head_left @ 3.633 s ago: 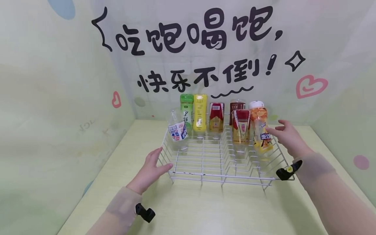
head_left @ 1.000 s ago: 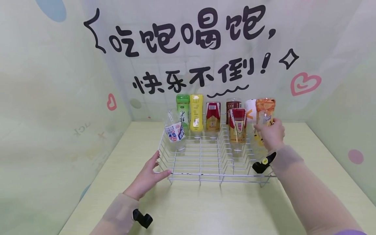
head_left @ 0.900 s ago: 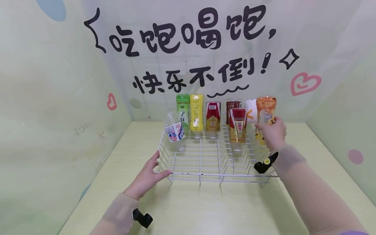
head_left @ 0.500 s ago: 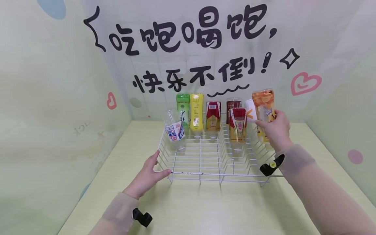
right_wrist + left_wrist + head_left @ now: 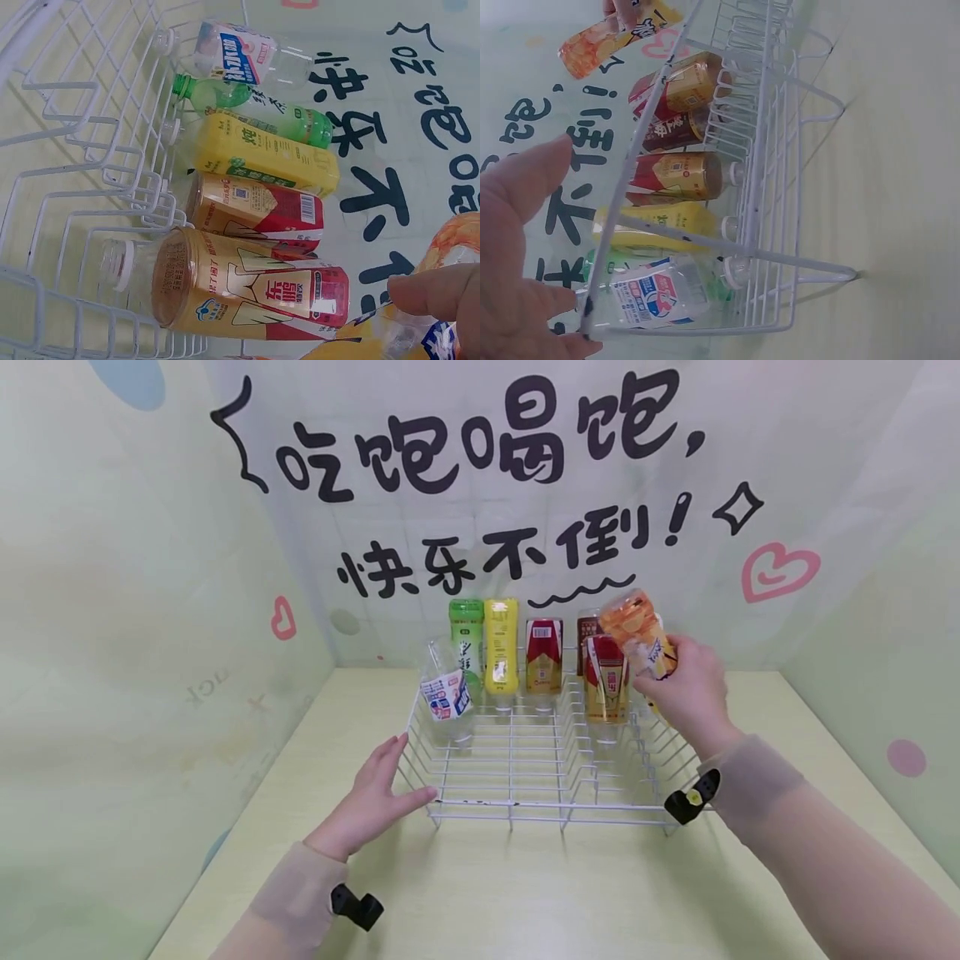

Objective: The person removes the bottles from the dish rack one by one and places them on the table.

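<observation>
Orange bottle (image 5: 636, 631) above rack rim (image 5: 480, 803)

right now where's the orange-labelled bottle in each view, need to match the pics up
Head: the orange-labelled bottle is right of centre, tilted in the right hand.
Left wrist: the orange-labelled bottle is at the top left, under the fingers.
Right wrist: the orange-labelled bottle is at the bottom right, cut off by the frame.
Shared landmark: the yellow bottle.

At least seven drink bottles (image 5: 501, 647), one wire dish rack (image 5: 517, 805), two hands (image 5: 693, 697), two wrist cameras (image 5: 356, 907), two pink hearts (image 5: 780, 573).
</observation>
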`<state>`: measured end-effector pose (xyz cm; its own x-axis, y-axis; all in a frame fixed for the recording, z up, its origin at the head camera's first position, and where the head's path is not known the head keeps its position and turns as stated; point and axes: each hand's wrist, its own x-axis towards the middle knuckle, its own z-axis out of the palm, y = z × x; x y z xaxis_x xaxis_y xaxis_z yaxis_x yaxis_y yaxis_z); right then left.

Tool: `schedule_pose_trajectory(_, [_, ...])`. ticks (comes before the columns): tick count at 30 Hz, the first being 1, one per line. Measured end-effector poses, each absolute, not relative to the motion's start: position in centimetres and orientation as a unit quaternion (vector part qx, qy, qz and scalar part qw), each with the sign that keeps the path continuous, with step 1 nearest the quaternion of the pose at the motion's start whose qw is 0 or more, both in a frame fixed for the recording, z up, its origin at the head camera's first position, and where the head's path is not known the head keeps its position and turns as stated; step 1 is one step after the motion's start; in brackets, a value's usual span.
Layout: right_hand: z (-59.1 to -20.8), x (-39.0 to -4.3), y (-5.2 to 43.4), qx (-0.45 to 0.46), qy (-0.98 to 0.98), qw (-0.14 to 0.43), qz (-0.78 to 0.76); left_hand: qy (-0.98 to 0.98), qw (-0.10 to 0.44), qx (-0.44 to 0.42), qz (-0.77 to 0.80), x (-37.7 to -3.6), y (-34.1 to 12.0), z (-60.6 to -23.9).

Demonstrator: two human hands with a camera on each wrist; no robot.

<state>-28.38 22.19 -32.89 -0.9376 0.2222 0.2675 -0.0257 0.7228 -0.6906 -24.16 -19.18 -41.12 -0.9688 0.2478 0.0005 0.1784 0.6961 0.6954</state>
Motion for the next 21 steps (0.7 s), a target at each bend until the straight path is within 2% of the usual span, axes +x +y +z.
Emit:
schedule_pose_trajectory(11, [-33.0,-28.1,20.3,0.022,-0.947,0.205,0.245,0.945,-0.016,0.184,0.272,-24.9,-17.5,-37.0])
schedule_pose_trajectory(21, [-33.4,-28.1,18.0,0.071,-0.959,0.212,0.174,0.956,-0.083,0.232,0.159,-25.6,-13.3,-33.2])
